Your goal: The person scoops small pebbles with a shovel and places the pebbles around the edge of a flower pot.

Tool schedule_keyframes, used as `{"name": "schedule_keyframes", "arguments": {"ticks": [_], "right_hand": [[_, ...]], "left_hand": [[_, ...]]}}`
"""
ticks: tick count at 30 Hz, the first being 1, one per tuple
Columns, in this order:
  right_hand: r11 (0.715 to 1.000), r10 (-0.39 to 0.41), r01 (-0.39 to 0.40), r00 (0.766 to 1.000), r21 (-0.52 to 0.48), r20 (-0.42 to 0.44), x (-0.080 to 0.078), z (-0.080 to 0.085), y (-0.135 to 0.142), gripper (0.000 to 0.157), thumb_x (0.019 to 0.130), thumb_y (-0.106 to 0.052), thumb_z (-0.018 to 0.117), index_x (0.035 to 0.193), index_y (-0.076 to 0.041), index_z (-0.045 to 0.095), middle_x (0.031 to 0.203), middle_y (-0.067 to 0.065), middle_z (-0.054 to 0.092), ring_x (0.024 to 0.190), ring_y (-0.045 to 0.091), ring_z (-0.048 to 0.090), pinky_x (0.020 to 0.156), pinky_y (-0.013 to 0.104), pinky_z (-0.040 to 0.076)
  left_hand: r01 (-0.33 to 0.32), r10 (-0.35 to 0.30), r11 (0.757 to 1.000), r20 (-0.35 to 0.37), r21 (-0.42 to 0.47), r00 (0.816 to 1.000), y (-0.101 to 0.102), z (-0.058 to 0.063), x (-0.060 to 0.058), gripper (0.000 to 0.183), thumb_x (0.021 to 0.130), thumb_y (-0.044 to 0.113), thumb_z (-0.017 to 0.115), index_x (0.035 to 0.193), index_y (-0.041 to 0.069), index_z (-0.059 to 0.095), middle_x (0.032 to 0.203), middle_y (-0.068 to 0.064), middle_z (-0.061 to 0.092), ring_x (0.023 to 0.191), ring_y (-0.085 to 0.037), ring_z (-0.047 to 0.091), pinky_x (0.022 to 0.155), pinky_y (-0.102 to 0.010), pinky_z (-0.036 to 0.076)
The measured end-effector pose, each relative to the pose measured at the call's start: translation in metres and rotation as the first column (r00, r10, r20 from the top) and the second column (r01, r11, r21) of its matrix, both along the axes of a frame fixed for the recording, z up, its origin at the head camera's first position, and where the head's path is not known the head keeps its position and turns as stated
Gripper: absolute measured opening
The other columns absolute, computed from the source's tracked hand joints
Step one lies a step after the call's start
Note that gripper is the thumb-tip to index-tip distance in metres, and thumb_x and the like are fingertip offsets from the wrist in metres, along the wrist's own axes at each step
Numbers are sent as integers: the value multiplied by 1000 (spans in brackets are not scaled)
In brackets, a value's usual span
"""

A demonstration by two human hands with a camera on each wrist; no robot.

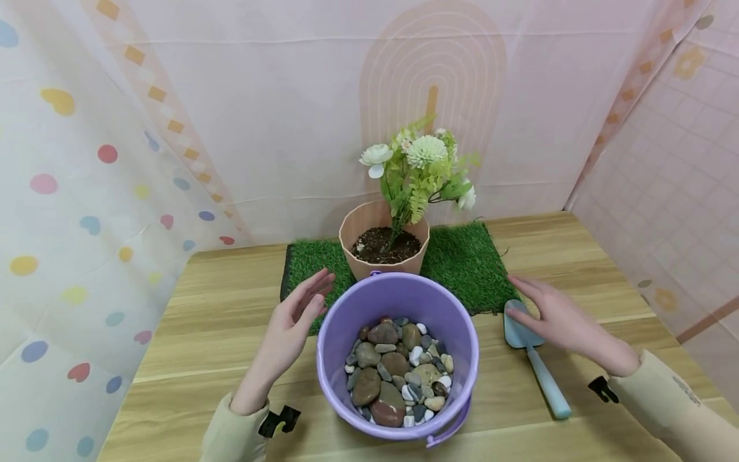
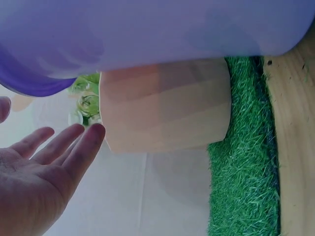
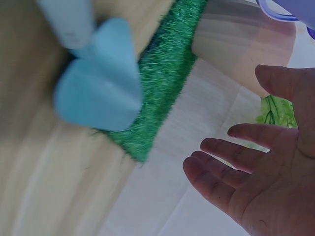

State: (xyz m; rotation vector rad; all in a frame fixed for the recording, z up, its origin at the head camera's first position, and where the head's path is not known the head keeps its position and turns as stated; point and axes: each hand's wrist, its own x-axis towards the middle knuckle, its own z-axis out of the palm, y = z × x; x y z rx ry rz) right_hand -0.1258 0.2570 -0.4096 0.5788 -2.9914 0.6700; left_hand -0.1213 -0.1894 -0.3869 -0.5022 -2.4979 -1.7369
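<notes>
A purple bucket (image 1: 398,282) stands in the middle of the head view, its handle (image 1: 453,423) hanging down at the front right. Inside lie pebbles (image 1: 394,364) of brown, grey and white. My left hand (image 1: 291,321) is held up just left of the bucket, fingers extended and holding nothing. On the other side, my right hand (image 1: 554,314) hovers over a light blue hand trowel (image 1: 545,378), palm towards the bucket. In the right wrist view its fingers are spread apart from the trowel (image 3: 103,83), which lies on the table.
Behind the bucket, a peach flowerpot (image 1: 381,266) with soil and white flowers (image 1: 426,151) stands on an artificial grass mat (image 1: 470,263). The wooden table (image 1: 225,308) ends at patterned curtains (image 1: 277,128) at the back and sides.
</notes>
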Motion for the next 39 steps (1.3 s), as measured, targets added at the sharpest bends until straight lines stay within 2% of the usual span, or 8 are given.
{"name": "schedule_keyframes", "arguments": {"ticks": [5,16,21,23,25,28,30,39], "right_hand": [[999,-8,8,1000,42,2,16,-16,14,75,97,-32,76,152,11,47,150,38,52,132,59,55,108,70,48],[988,-52,40,996,149,79,47,-43,36,94,84,-46,86,142,20,51,140,44,56,123,59,60,102,68,53],[985,-80,64,992,161,99,55,-48,38,94,81,-49,87,140,17,55,133,41,61,116,55,65,97,66,56],[984,-88,70,990,165,106,57,-49,38,86,81,-49,87,136,12,61,124,34,67,105,46,70,88,59,60],[985,-87,68,989,157,116,58,-50,37,64,83,-47,86,118,5,70,102,19,71,87,28,69,73,42,60],[990,-84,65,985,125,150,59,-50,35,34,86,-41,84,93,-10,71,75,-3,58,66,6,47,56,23,39],[993,-89,72,977,94,193,59,-50,34,24,88,-35,82,86,-15,70,67,-9,51,60,2,39,54,21,32],[981,-192,180,931,68,311,58,-49,30,11,88,-16,73,93,-6,74,66,-5,60,57,8,48,50,23,39]], "left_hand": [[60,-59,998,-25,11,998,1,-3,11,45,112,12,47,156,3,47,153,-26,57,129,13,56,103,-10,50],[85,-85,996,3,-5,996,7,-12,18,48,108,10,54,154,-1,49,150,-28,59,116,6,65,93,-18,59],[90,-90,996,0,12,996,7,-14,19,46,109,10,53,154,-2,49,151,-27,59,119,6,65,95,-18,59],[96,-96,995,-1,25,995,7,-14,19,46,109,9,52,154,-2,49,151,-28,58,120,6,64,95,-18,58],[99,-99,994,-2,36,995,8,-15,19,45,109,9,51,154,-2,49,151,-30,57,120,6,64,95,-18,58],[99,-99,994,-1,47,995,8,-15,20,45,110,9,50,154,-1,50,151,-30,57,120,5,65,95,-18,58],[97,-97,994,4,50,995,8,-15,20,45,110,9,49,154,-1,50,151,-30,57,120,5,65,95,-18,58],[84,-85,995,27,45,996,9,-14,22,45,111,11,49,155,2,50,152,-28,57,120,5,64,96,-18,58]]}}
